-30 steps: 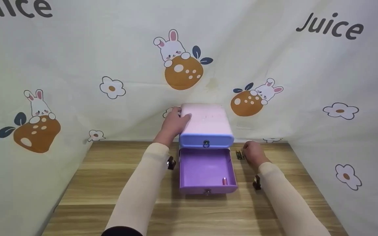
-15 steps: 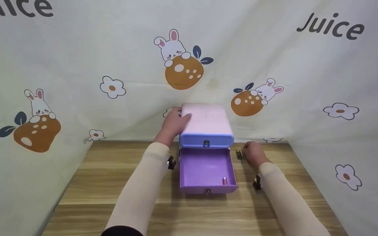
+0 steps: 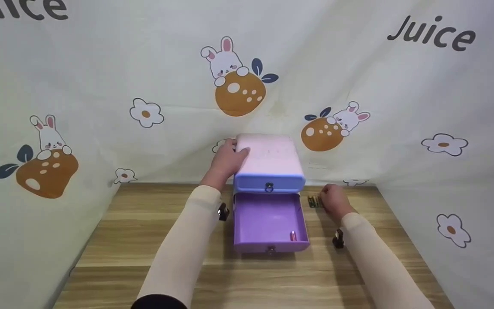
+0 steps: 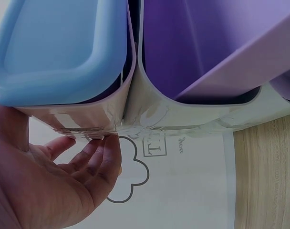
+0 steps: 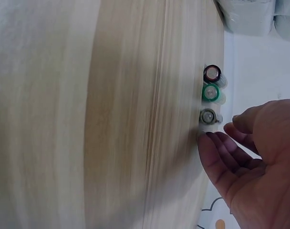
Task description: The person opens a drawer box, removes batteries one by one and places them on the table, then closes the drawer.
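A small drawer cabinet (image 3: 268,152) has a pink top, a blue front on its upper drawer (image 3: 251,183) and a purple lower drawer (image 3: 260,219) pulled out. One red battery (image 3: 293,235) stands in the lower drawer's front right corner. My left hand (image 3: 226,162) holds the cabinet's upper left edge, thumb over the top and fingertips (image 4: 111,142) against the side. On the table to the right, three batteries (image 5: 212,92) stand upright in a row. My right hand (image 5: 252,162) is beside the nearest, dark-ended battery (image 5: 208,116), its thumb and fingers apart with nothing between them.
The wooden table (image 3: 152,244) runs under the cabinet and both forearms. A printed cloth backdrop (image 3: 178,86) with rabbits and fruit rises close behind the cabinet and along both sides. Ring pulls (image 3: 269,187) sit on the drawer fronts.
My right hand has shifted slightly right, away from the batteries, and more of the row shows. The left hand keeps its place on the cabinet; the drawers have not moved.
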### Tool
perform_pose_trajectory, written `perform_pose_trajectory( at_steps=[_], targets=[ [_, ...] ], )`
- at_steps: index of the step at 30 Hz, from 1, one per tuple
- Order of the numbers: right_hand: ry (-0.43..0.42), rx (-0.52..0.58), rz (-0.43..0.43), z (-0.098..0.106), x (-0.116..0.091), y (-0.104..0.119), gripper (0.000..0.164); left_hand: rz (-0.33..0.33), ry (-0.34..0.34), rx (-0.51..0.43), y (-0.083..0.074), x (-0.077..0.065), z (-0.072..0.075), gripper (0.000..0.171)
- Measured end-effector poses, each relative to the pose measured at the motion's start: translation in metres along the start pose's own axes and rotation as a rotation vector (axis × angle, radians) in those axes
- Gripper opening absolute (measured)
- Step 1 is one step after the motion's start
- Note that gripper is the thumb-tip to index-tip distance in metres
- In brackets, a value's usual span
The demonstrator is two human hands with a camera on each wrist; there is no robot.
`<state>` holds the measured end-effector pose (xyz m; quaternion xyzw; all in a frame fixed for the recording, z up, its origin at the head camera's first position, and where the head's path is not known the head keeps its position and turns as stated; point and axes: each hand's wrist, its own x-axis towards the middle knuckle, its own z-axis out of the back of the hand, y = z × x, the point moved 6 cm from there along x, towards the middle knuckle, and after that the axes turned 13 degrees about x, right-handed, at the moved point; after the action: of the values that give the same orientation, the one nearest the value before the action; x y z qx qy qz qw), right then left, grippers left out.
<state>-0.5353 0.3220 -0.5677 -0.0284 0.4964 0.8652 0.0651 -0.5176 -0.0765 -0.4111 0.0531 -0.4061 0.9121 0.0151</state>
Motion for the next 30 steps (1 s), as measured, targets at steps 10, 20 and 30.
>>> perform_pose_trajectory(
  at_steps=[10,20,30],
  targets=[
    [-0.002,-0.141,0.094,0.008,-0.019,0.024,0.019,0.002,-0.004,0.007,-0.002,-0.002,0.002,0.065],
    [0.064,-0.277,0.218,0.001,-0.074,0.084,0.039,-0.001,-0.001,0.024,0.001,0.002,0.001,0.065],
    [0.140,-0.314,0.237,-0.003,-0.130,0.128,0.037,0.004,-0.003,0.005,0.000,-0.001,0.001,0.067]
  ],
)
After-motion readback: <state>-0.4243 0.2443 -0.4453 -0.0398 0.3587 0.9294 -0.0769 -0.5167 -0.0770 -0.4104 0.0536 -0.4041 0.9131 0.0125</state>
